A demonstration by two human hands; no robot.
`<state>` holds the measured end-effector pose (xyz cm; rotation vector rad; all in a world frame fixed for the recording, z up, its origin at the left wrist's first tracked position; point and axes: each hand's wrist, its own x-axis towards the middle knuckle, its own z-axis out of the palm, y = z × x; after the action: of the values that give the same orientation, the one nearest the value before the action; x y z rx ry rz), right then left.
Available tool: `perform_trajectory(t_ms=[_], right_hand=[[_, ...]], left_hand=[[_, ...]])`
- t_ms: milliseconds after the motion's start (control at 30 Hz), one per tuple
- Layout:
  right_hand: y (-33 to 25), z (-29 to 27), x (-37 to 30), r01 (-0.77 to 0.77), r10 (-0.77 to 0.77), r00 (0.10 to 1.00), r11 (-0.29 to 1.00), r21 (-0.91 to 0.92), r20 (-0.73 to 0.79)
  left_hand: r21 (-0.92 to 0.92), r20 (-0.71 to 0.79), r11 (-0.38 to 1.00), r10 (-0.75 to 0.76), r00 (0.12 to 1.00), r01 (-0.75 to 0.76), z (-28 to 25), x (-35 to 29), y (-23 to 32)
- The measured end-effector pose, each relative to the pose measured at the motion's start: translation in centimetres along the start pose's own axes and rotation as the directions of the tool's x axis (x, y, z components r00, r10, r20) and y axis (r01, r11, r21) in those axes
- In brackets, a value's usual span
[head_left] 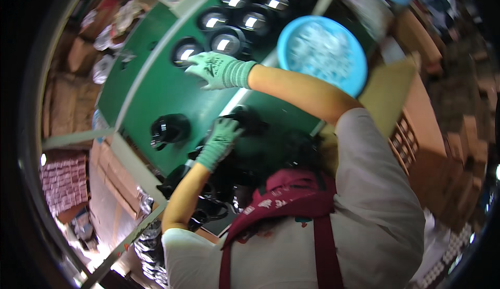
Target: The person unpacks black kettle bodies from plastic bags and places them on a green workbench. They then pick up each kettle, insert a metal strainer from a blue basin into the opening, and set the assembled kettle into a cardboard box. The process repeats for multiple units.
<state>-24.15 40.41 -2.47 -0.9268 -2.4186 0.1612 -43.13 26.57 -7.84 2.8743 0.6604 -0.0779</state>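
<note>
My left hand [223, 137], in a light green knit glove, has its fingers curled at a dark glossy black vessel [249, 121]; blur hides the exact grip. Farther off, my right hand [213, 70], gloved alike, reaches left across the table with fingers stretched out and thumb apart. Just beyond its fingers is a round black vessel [186, 52] with a shiny face. Several similar round black vessels [225, 43] stand grouped behind it. On the left a single black vessel [171, 129] lies on the green tabletop [140, 99].
A light blue basin [359, 62] full of clear plastic pieces stands to the right of the rows. Closer to my body, several black vessels with handles [208, 211] crowd the near edge. Open cardboard boxes [416, 112] stand at the right. Pale strips divide the green surface.
</note>
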Motion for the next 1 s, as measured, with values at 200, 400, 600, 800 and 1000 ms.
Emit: perform_trajectory(t_ms=[200,400,600,800,1000], right_hand=[[-2.5,-26.1,-35.5,-0.496,0.66,0.562,0.751,0.435,-0.499],[-13.5,-24.9,-68.2,-0.726,0.618,-0.394,0.245,0.642,-0.681],[-25.3,-12.8,-84.1,-0.726,0.516,-0.676,-0.34,0.598,-0.527],[-21.5,-11.9,-84.0,-0.924,0.725,-0.383,-0.307,0.229,-0.573],[-9.9,-12.3,-88.2,-0.821,0.87,-0.456,-0.493,-0.287,-0.187]], left_hand=[[-0.211,-0.121,0.975,-0.095,0.988,0.068,-6.9,6.8,2.1],[-0.199,-0.261,0.961,0.138,0.955,-0.193,-4.6,25.0,9.8],[0.095,-0.163,0.978,0.202,0.966,-0.188,8.8,41.7,12.7],[0.45,0.039,0.892,0.034,0.999,-0.048,11.6,44.6,15.0],[0.112,-0.052,0.993,-0.039,0.998,0.044,8.1,38.8,11.8]])
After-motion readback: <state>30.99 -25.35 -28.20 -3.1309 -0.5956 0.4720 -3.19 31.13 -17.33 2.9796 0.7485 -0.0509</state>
